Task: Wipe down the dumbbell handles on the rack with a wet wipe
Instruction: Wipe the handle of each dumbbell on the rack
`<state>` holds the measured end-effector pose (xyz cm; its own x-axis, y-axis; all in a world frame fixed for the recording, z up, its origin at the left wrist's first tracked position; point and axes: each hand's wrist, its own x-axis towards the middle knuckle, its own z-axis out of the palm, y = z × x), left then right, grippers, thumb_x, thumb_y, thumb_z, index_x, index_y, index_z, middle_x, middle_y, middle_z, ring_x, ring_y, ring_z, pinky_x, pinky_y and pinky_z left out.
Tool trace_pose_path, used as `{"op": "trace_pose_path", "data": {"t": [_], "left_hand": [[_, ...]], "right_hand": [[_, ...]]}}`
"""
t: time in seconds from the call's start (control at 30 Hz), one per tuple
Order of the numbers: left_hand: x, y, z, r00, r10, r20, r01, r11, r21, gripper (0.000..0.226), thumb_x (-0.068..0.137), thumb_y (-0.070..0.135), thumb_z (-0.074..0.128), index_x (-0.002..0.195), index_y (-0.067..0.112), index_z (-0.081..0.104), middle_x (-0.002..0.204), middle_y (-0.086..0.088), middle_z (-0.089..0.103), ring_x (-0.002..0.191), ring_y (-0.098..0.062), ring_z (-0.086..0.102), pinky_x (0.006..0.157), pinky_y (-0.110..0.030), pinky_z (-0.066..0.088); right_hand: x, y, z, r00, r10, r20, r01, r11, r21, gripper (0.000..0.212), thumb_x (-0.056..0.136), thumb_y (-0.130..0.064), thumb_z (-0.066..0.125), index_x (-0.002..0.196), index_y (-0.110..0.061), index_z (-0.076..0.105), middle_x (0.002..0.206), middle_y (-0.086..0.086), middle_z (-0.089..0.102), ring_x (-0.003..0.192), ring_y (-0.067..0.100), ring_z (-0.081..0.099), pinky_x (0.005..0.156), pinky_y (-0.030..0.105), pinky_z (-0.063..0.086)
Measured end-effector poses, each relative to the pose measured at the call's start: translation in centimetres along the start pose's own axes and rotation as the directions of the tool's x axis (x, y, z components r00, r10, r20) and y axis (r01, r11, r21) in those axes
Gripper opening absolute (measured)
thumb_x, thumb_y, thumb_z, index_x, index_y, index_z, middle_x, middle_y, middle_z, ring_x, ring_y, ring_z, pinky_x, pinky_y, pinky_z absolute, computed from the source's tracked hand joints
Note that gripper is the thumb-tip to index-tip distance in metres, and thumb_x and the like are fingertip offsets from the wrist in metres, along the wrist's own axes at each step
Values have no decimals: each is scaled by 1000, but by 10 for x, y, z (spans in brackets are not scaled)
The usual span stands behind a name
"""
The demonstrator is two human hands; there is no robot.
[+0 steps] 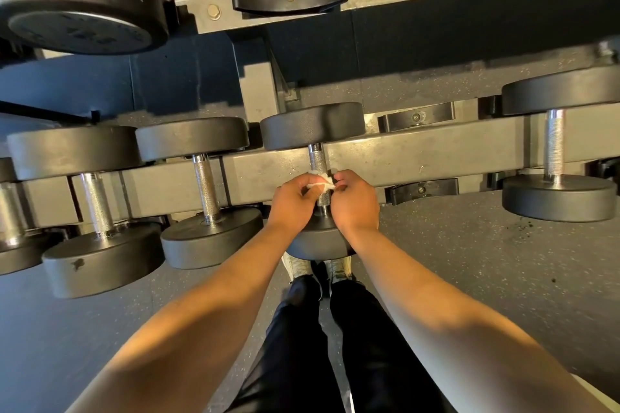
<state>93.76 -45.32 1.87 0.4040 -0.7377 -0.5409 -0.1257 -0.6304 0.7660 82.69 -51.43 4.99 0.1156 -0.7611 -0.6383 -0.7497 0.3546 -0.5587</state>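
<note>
On the lower rack (419, 147), both the left hand (295, 199) and right hand (354, 201) pinch a crumpled white wet wipe (322, 182) against the middle dumbbell's knurled handle (318, 159).

Bare rack (419, 154) right, dumbbell (204, 184) close left
</note>
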Motion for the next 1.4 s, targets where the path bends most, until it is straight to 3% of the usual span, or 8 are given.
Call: {"op": "trace_pose_path", "data": {"t": [0.33,0.6,0.7,0.8,1.0,1.17,1.3,1.4], "left_hand": [[-5,0,-6,927,-233,293,207,971,119,15,89,12,75,99,23,78,104,4,76,97,-7,68,102,-27,51],[-13,-1,-8,963,-184,197,123,951,285,21,97,25,64,116,22,72,118,3,72,110,-13,64,98,-26,47],[-13,-1,-5,982,-164,94,147,975,169,26,102,26,56,127,24,52,112,-5,69,101,-23,66,92,-37,52],[-3,6,-2,967,-256,11,256,967,-17,35,105,24,49,137,26,33,108,-6,64,85,-16,61,75,-27,50],[32,11,15,870,-486,88,475,775,-417,30,104,16,35,124,14,57,116,-13,70,106,-25,67,95,-37,56],[34,7,11,819,-528,223,567,803,-183,26,102,20,47,113,9,68,109,-16,74,89,-23,69,73,-29,58],[27,11,6,863,-472,180,434,875,215,33,105,23,42,126,7,62,125,-15,66,112,-30,63,97,-34,51],[17,19,6,881,-442,168,398,885,240,37,103,15,38,131,2,59,128,-18,63,112,-32,59,95,-33,44]], "right_hand": [[-4,5,1,999,30,-13,-30,998,-62,38,89,-7,46,114,-25,68,106,-5,72,100,23,65,92,39,52],[-8,16,0,999,32,-16,-33,996,-83,36,87,-4,49,103,-31,68,92,-9,73,96,21,67,104,45,43],[-7,15,1,999,-26,-24,23,991,-129,35,87,-5,51,104,-30,68,92,-8,73,97,21,67,106,46,41],[-4,19,2,1000,-16,-24,14,997,-78,38,86,-5,47,99,-33,68,91,-9,73,91,21,66,98,43,48],[-3,21,4,998,-5,-56,0,997,-83,38,86,-8,42,94,-33,69,90,-3,74,89,28,65,87,41,52],[-3,19,4,997,19,-71,-24,997,-78,37,90,-13,44,99,-36,70,95,-7,74,93,26,65,89,40,51],[-4,18,2,998,7,-58,-12,996,-91,37,91,-12,43,103,-33,71,96,-4,75,92,26,66,89,40,52],[-7,15,0,999,-4,-46,-1,994,-110,39,90,-9,43,103,-34,70,95,-5,74,91,25,65,89,42,52]]}}
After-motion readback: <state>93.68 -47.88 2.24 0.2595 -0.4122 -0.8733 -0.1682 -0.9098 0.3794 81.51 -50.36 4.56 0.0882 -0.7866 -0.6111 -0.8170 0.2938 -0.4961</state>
